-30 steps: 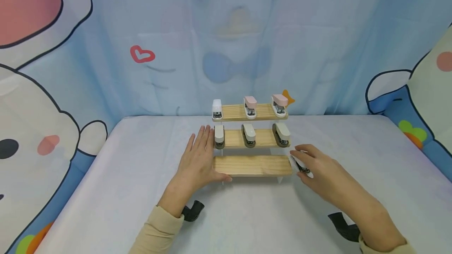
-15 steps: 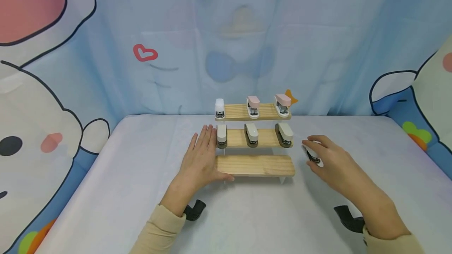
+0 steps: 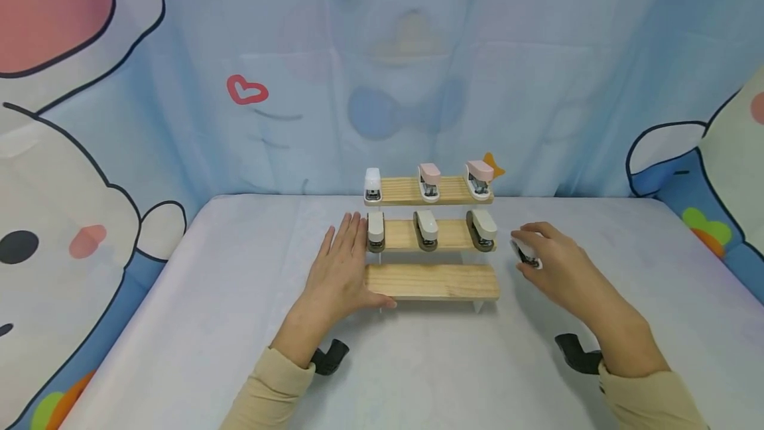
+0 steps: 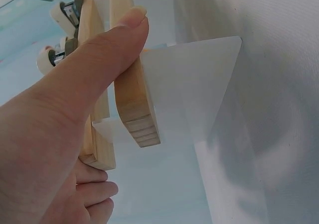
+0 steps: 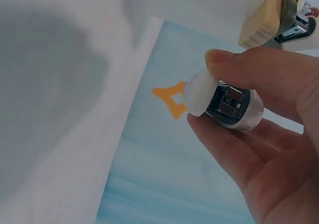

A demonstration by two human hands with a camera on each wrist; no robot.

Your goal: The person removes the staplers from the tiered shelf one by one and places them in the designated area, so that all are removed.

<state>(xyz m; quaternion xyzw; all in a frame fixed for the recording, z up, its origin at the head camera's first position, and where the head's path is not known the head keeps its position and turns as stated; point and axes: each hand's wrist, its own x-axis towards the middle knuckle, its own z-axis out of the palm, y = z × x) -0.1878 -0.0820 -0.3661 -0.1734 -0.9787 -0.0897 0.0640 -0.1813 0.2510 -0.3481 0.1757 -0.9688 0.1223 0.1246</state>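
My right hand [image 3: 561,271] pinches a small white mini stapler [image 5: 235,104] between thumb and fingers, held in the air to the right of a three-tier wooden display rack [image 3: 432,281]. In the right wrist view the stapler's dark metal inside faces the camera. My left hand [image 3: 335,281] rests against the rack's left end with fingers extended. Its thumb [image 4: 94,59] lies on the lowest plank, and its fingers [image 4: 97,191] touch near the end of the plank behind. Cream staplers [image 3: 426,225] stand on the middle plank, and a white stapler [image 3: 373,184] and pink staplers [image 3: 430,178] on the top one.
The rack has translucent side supports [image 4: 192,84] and stands on a white-covered table [image 3: 256,271]. Behind hangs a blue cartoon curtain [image 3: 298,138]. Black wrist mounts [image 3: 577,355] stick out by both wrists.
My right hand has drawn away from the rack to the right with the stapler, rising slightly and turning it. My left hand stays at the rack's left end.
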